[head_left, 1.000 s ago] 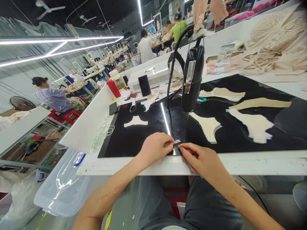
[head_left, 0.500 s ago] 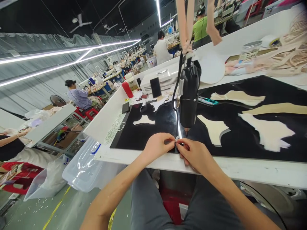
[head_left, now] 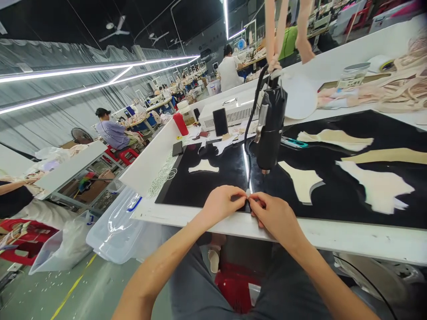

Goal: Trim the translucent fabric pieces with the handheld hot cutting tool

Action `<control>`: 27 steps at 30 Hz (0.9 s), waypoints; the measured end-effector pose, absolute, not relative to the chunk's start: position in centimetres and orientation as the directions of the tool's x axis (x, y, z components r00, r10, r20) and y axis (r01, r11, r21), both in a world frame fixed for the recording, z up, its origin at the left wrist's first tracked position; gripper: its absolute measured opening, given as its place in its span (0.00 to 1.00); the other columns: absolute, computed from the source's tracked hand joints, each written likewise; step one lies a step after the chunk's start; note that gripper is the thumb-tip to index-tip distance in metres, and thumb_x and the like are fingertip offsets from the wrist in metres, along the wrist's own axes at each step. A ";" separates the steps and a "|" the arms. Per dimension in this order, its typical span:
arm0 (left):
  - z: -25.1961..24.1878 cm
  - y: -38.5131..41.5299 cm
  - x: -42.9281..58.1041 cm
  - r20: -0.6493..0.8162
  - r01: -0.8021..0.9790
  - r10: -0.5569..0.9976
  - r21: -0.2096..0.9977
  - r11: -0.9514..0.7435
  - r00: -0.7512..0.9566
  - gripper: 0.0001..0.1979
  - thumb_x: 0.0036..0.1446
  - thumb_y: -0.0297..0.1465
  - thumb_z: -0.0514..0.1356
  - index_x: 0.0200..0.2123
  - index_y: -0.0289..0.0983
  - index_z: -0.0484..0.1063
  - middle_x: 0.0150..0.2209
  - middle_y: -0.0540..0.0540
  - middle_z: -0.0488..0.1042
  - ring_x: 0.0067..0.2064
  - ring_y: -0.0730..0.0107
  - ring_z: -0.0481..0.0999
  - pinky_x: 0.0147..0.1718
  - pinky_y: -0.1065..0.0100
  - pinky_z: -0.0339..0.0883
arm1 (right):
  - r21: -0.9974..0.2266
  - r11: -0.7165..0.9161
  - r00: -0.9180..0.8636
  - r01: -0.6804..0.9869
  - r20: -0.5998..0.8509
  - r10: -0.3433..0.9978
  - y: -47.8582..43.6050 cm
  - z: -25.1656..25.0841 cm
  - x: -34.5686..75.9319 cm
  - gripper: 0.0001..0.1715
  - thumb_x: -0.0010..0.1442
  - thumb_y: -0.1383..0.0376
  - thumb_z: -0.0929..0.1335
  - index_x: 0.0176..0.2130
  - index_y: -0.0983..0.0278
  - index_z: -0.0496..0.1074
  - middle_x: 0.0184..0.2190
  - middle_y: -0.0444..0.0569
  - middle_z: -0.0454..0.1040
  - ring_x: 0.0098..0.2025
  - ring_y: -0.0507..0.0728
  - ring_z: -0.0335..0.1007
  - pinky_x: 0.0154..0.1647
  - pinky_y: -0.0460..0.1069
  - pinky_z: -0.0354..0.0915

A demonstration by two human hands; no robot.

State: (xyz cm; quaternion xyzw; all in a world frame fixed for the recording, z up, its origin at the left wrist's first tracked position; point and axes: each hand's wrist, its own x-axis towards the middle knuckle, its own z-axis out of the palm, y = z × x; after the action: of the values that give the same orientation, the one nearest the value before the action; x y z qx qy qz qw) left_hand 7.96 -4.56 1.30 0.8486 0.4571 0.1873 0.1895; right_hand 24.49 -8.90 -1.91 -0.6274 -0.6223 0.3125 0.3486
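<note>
Both hands meet at the front edge of the black mat (head_left: 187,189). My left hand (head_left: 220,203) is closed in a pinch on a small pale piece (head_left: 247,193). At the same piece, the thumb and fingertips of my right hand (head_left: 274,214) are pinched too. It is too small and too covered to tell its kind. Just above and behind my fingers hangs a black cylindrical power tool (head_left: 271,129) with a coppery tip, slung from beige straps (head_left: 274,35). Nearest on the mat are cream cut-out pieces (head_left: 302,181), one right of my hands and a smaller one (head_left: 203,166) to the left.
More cut-outs (head_left: 375,189) lie on the right, with teal-handled scissors or snips (head_left: 294,142) behind. A phone (head_left: 220,122) leans against a white vented box (head_left: 238,113). Pale green cord (head_left: 163,177) lies left. A clear plastic bin (head_left: 113,226) stands below. Co-workers (head_left: 111,129) sit farther off.
The camera view has shifted slightly, so the scene sits a little to the right. The hanging tool tilts more. My hands keep pinching at the same spot.
</note>
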 end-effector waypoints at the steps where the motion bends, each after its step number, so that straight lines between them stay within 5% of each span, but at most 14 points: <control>1: 1.3 -4.5 8.0 0.143 0.701 0.846 0.498 -0.511 0.514 0.08 0.62 0.32 0.59 0.37 0.42 0.80 0.39 0.53 0.82 0.42 0.68 0.77 0.40 0.70 0.66 | -0.825 0.018 0.030 0.564 0.043 0.999 -8.9 -2.0 24.5 0.15 0.61 0.58 0.61 0.35 0.58 0.75 0.14 0.40 0.71 0.26 0.58 0.73 0.33 0.51 0.57; 12: 1.6 -4.2 7.8 0.119 0.634 0.824 0.581 -0.511 0.554 0.05 0.61 0.33 0.61 0.36 0.42 0.79 0.37 0.56 0.81 0.40 0.72 0.77 0.38 0.73 0.64 | -0.837 -0.070 0.092 0.543 -0.023 0.995 -9.3 -2.2 24.5 0.22 0.59 0.51 0.60 0.38 0.58 0.78 0.19 0.41 0.76 0.20 0.56 0.71 0.31 0.51 0.61; 27: 0.6 -4.1 8.6 0.223 0.669 0.774 0.399 -0.627 0.592 0.06 0.59 0.30 0.60 0.33 0.40 0.77 0.30 0.53 0.78 0.33 0.70 0.72 0.34 0.69 0.61 | -0.828 -0.100 0.144 0.552 -0.024 0.989 -9.9 -3.0 25.0 0.21 0.60 0.49 0.63 0.36 0.58 0.78 0.17 0.39 0.72 0.17 0.53 0.67 0.26 0.48 0.60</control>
State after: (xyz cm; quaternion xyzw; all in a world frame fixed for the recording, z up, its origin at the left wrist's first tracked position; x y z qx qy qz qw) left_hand 8.58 -4.10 0.59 0.8815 0.4093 0.1907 0.1378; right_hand 24.97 -9.88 -3.02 -0.6717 -0.5737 0.3147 0.3473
